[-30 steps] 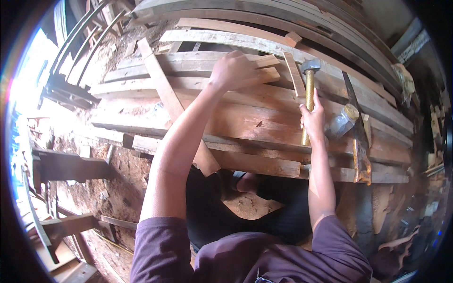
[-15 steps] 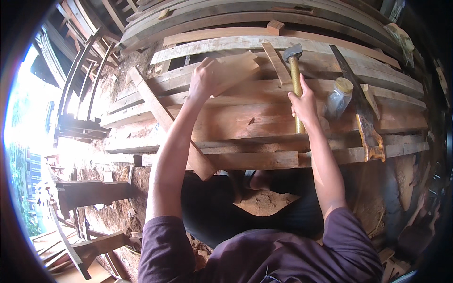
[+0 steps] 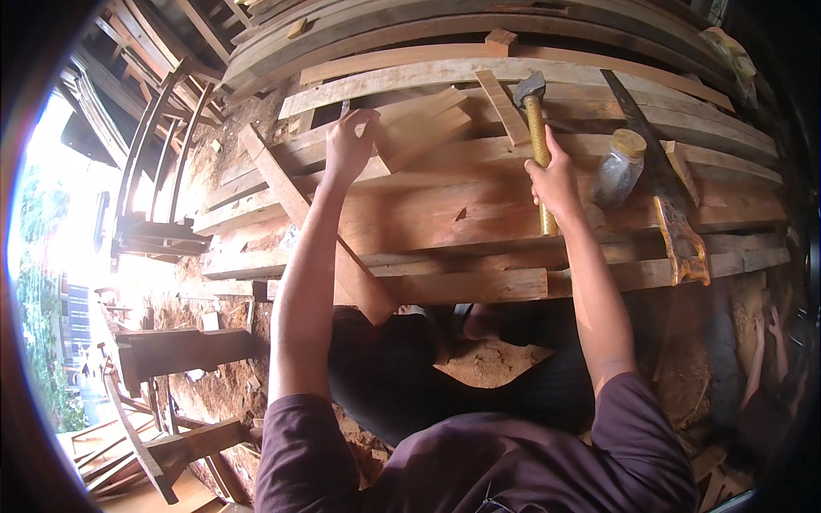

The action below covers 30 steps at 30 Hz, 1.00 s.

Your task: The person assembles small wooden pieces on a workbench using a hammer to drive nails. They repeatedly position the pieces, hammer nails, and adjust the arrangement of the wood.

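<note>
My right hand (image 3: pixel 556 178) is wrapped round the yellow-gold handle of a hammer (image 3: pixel 534 128). Its dark metal head points away from me, over the boards. My left hand (image 3: pixel 349 147) hovers at the left end of a short wooden board (image 3: pixel 425 126), fingers curled toward the thumb in a pinch. A small gap shows inside the pinch; whether anything tiny sits at the fingertips is too unclear to tell. That short board lies slantwise across longer planks. Right of the hammer stand a clear jar (image 3: pixel 617 175) with a yellowish lid and a handsaw (image 3: pixel 680 244) with a worn orange-brown handle.
Long planks (image 3: pixel 505 201) form the work surface in front of me. A narrow board (image 3: pixel 321 227) crosses them at the left, its near end jutting over the edge. A thin wood strip (image 3: pixel 503 107) lies beside the hammer head. Wooden frames (image 3: pixel 162 171) stand at the left.
My left hand has drawn a little left, away from the short board it was on; the board shows less blur. The hammer stays in my right hand. The whole view has shifted slightly.
</note>
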Motion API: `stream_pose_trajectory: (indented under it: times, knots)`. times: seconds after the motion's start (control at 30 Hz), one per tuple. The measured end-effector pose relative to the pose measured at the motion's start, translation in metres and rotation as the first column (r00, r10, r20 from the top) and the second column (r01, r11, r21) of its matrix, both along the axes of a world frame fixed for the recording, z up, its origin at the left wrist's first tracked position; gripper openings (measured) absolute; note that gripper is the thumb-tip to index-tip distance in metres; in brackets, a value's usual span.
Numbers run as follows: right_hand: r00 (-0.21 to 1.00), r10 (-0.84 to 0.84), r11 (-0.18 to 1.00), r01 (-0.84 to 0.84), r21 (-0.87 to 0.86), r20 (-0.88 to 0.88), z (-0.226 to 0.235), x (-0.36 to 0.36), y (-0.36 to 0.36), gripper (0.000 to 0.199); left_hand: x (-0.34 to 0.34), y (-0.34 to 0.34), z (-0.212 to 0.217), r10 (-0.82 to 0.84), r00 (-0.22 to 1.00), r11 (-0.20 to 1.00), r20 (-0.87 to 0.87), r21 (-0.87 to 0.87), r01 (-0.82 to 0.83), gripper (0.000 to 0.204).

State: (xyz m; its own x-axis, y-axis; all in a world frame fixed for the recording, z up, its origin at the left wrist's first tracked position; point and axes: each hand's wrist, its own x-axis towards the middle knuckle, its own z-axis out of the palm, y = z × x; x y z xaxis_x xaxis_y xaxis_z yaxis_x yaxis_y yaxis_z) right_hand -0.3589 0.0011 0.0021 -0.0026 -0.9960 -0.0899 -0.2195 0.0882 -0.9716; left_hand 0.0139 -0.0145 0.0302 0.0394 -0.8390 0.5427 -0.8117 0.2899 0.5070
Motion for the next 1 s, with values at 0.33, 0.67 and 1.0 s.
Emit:
stream_pose_trajectory:
  times: [0.33, 0.67, 1.0]
  knots:
    - [0.994, 0.009, 1.000, -0.006, 0.028, -0.107, 0.010, 0.002, 0.007, 0.085, -0.046, -0.025, -0.029, 0.115, 0.920, 0.991, 0.376, 0.020, -0.132, 0.053]
    - [0.989, 0.025, 0.999, -0.021, 0.026, -0.145, 0.003, -0.002, 0.004, 0.082, -0.042, -0.025, -0.037, 0.156, 0.899, 0.981, 0.408, 0.046, -0.191, 0.047]
    - [0.855, -0.142, 0.968, 0.014, -0.252, -0.499, -0.010, -0.007, -0.007, 0.074, -0.046, -0.022, -0.032, 0.069, 0.913, 0.998, 0.403, -0.024, -0.064, 0.043]
